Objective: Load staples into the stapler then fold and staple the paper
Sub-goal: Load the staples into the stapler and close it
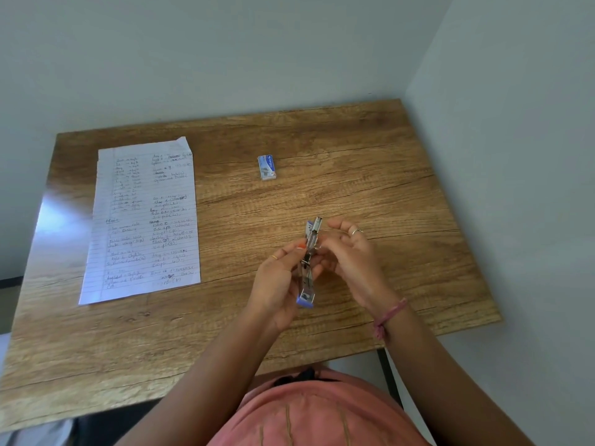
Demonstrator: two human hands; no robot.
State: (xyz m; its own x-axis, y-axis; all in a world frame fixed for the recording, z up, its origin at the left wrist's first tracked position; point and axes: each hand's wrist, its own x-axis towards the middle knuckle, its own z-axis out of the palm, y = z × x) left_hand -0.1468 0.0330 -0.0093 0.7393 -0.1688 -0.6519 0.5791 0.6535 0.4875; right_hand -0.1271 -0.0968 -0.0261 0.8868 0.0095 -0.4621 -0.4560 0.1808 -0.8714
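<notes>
A wooden counter (354, 149) in a pale corner. The left hand (280, 278) grips a small stapler (308, 262) above it, long axis pointing away from the person. The right hand (351, 252), fingers curled, touches its right side. The staple box (267, 167) lies beyond; the paper (145, 220) lies left.
</notes>
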